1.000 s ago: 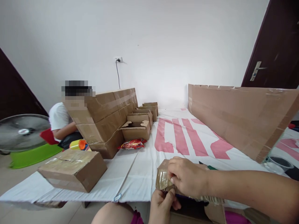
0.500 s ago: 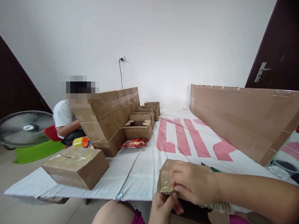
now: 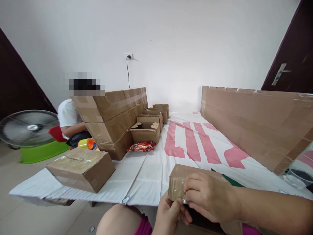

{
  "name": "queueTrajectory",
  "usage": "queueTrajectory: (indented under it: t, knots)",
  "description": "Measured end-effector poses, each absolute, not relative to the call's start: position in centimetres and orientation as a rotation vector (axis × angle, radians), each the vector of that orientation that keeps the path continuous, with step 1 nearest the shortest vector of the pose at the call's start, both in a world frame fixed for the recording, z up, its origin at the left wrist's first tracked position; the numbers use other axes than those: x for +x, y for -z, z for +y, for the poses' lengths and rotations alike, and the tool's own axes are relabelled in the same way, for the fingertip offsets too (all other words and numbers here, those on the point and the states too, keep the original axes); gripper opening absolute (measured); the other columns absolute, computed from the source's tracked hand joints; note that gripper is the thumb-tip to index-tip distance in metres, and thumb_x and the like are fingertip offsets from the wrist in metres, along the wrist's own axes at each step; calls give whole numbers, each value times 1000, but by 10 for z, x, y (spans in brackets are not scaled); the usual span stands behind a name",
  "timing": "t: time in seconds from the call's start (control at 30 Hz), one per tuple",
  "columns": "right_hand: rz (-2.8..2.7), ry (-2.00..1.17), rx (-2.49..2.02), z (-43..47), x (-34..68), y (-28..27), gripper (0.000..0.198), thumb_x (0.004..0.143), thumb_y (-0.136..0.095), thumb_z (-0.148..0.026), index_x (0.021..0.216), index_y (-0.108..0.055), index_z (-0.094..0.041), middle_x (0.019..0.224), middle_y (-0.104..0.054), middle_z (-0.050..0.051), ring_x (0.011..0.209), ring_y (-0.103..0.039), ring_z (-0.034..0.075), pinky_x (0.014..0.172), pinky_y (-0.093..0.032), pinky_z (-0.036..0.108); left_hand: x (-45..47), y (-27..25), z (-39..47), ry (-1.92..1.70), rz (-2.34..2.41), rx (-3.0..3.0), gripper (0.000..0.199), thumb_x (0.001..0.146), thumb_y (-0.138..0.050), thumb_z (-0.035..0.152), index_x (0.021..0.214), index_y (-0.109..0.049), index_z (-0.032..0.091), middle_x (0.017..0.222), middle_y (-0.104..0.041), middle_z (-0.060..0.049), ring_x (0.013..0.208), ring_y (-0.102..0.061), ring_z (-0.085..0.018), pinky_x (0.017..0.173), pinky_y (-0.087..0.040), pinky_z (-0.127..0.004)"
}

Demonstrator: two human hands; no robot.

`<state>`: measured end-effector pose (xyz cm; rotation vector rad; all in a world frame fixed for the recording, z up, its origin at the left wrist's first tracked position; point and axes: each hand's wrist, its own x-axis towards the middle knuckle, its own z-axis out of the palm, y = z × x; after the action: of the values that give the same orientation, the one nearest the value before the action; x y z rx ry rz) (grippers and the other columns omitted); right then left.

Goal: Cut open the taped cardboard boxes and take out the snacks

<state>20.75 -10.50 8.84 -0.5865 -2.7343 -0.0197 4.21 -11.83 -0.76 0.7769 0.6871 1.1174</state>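
Note:
At the table's near edge lies a cardboard box with shiny clear tape across its left end and a dark opening below. My left hand pinches the lower edge of the taped cardboard between thumb and fingers. Just right of it, my right hand has its fingers curled against the tape and the box edge. Whether a loose tape end sits between those fingertips is hidden. Much of the box is covered by my right hand and forearm.
A closed cardboard box sits at the left front. Behind it are stacked boxes, an open box and a red snack packet. A cardboard panel stands right, near a plastic cup. A person sits left, beside a fan.
The view has shifted slightly. My right hand has moved a little right along the taped end, baring more of it, while my left hand keeps its pinch on the edge.

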Motion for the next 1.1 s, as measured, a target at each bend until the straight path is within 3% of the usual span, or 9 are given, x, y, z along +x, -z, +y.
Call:
queueTrajectory:
  t: [0.2,0.63,0.77,0.87,1.0,1.1]
  knots:
    - [-2606,-54,-723,-104,202,-86,17,86,-43,-15,77,-57,-17,74,-61,8,72,-52,20,69,-48,34,46,-2,-121,-1167,675,723,41,63,-80,44,67,-50,16,46,-53,7,35,-56,-11,34,-38,-17]
    - [-2416,-362,-876,-100,201,-85,10,76,-51,-13,70,-58,-17,71,-62,6,70,-56,17,68,-47,31,50,-9,-120,-1203,679,706,40,60,-82,42,64,-52,16,41,-45,9,30,-46,-6,33,-31,-14]
    - [-2407,-744,-842,-88,212,-99,15,81,-57,-21,71,-66,-16,73,-67,5,73,-61,16,73,-49,29,50,-9,-121,-1191,667,669,40,61,-82,41,62,-50,16,43,-46,9,30,-46,-5,32,-31,-14]
    - [-2215,-1034,-845,-74,238,-119,27,88,-55,-38,91,-70,-16,93,-70,7,85,-64,16,77,-51,29,48,-9,-120,-1217,687,585,39,59,-84,36,63,-51,17,47,-52,8,38,-56,-10,36,-42,-18]
    - [-1898,-763,-1182,-58,288,-117,40,88,-53,-51,108,-66,-19,107,-67,8,94,-63,19,80,-52,31,48,-14,-113,-1248,689,534,33,62,-84,31,78,-59,16,58,-66,0,60,-70,-19,57,-57,-26]
    - [-1877,-432,-1634,-52,324,-85,39,93,-39,-42,113,-64,-20,113,-67,8,101,-62,21,86,-51,33,53,-20,-105,-1268,645,487,34,63,-84,29,82,-60,16,65,-69,-2,73,-73,-21,70,-59,-30]
